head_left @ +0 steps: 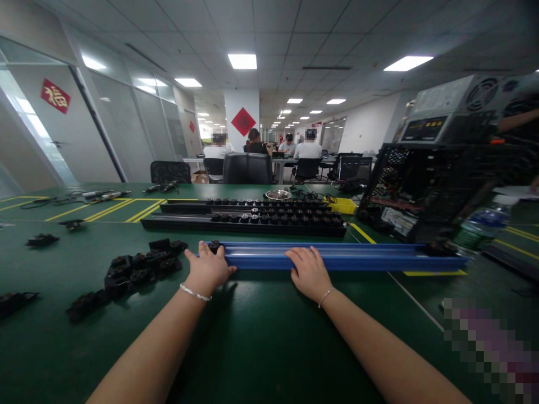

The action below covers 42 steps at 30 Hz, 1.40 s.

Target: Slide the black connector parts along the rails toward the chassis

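Note:
A long blue rail [362, 257] lies across the green table in front of me. At its left end, my left hand [208, 266] is closed around a small black part [215, 246], its thumb by the rail's front edge. The palm hides the lower side of that part. My right hand [309, 272] grips the rail near its middle, with the fingers over the top. Another black part [440, 248] sits at the rail's right end. To the left of my left hand, a pile of similar black parts [135, 269] rests on the table.
Behind the blue rail lie black rails [181, 221] filled with rows of small parts. A metal bowl [278, 194] and a yellow tray [341, 205] are farther back. An open computer case [404, 191] and a plastic bottle [482, 224] stand at right. Several people sit beyond.

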Available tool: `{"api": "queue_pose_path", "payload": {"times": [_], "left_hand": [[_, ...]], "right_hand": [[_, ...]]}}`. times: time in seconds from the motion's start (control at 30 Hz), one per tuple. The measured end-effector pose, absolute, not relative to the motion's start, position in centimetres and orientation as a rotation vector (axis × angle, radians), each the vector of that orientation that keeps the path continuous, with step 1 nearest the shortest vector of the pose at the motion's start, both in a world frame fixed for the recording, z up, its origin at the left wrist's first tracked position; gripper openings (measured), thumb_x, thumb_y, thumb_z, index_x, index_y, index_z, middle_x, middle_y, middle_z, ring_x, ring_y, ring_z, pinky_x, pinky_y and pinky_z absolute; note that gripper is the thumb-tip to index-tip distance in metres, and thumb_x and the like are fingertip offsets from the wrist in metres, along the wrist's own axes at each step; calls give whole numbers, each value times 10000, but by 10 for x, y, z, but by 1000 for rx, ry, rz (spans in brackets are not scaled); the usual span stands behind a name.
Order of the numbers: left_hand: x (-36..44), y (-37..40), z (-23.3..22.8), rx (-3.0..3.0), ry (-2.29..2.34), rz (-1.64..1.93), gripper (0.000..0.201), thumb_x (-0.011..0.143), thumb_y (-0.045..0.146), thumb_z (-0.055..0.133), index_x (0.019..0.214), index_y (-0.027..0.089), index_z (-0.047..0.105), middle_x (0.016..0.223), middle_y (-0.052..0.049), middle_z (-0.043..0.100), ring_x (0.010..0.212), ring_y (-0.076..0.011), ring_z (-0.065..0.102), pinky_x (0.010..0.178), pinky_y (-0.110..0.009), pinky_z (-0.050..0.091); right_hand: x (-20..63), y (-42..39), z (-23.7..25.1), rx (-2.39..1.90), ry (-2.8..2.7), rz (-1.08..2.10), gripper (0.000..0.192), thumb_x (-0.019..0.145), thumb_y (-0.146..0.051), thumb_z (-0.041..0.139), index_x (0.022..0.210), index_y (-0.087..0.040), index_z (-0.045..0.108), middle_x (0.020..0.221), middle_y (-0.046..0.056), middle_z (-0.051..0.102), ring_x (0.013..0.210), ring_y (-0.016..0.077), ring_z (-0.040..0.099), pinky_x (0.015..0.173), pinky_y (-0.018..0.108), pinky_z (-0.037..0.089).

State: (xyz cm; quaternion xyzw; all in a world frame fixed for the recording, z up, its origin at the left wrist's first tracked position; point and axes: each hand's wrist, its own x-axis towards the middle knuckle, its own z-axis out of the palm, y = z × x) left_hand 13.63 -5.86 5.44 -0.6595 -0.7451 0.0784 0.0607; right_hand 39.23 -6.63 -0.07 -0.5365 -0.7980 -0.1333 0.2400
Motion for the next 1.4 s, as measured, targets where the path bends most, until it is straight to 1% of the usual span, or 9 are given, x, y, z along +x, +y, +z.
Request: {"api": "queue_pose_path", "payload": {"times": [0.23, 0.47, 0.63, 0.83, 1.03, 1.27, 1.4], "left_hand": [[125, -55, 65, -2013, -2392, 314, 759, 781, 607, 365, 1399, 172, 301, 1443, -265, 249, 1366, -377, 118, 988, -597, 232], [110, -51, 73, -2043, -2436, 296, 713, 786, 606, 355, 1369, 196, 361, 1435, -209, 318, 1360, -355, 169, 972, -576, 294], [96, -45, 72, -2090, -2423, 289, 729, 776, 635, 326, 1371, 215, 356, 1420, -181, 362, 1340, -355, 222, 959, -573, 318], [85, -41, 69, -2100, -2428, 229, 702, 765, 626, 342, 1339, 228, 408, 1367, -158, 446, 1308, -363, 285, 950, -559, 339], [87, -41, 72, -2090, -2453, 238, 708, 763, 626, 351, 1343, 223, 407, 1376, -156, 435, 1313, -369, 274, 948, -575, 335], [92, -43, 72, -2018, -2440, 266, 692, 767, 612, 378, 1341, 227, 404, 1402, -162, 399, 1335, -345, 239, 963, -571, 313], [91, -43, 71, -2034, -2443, 266, 681, 767, 605, 392, 1338, 234, 408, 1392, -155, 415, 1330, -345, 248, 955, -572, 319]], "right_hand": [[393, -65, -1, -1459, -2184, -344, 400, 766, -186, 460, 1150, -243, 553, 1216, 46, 567, 1139, 214, 456, 1066, 431, 186], [393, -65, -2, -1467, -2183, -344, 395, 771, -187, 461, 1151, -243, 554, 1218, 39, 566, 1138, 206, 455, 1067, 419, 179], [394, -65, -2, -1466, -2184, -351, 396, 771, -189, 468, 1156, -240, 551, 1221, 37, 563, 1141, 206, 450, 1068, 412, 178], [394, -65, -2, -1466, -2190, -362, 395, 776, -191, 466, 1160, -242, 546, 1216, 39, 565, 1141, 205, 449, 1062, 411, 187], [395, -64, -3, -1462, -2193, -377, 396, 770, -192, 474, 1156, -244, 547, 1208, 44, 570, 1132, 201, 454, 1054, 408, 197], [395, -63, -2, -1447, -2194, -351, 392, 769, -190, 469, 1149, -239, 549, 1204, 47, 572, 1122, 209, 459, 1049, 413, 197], [395, -64, -2, -1454, -2197, -350, 391, 767, -190, 474, 1147, -242, 550, 1203, 46, 573, 1121, 206, 460, 1046, 410, 204]]}}
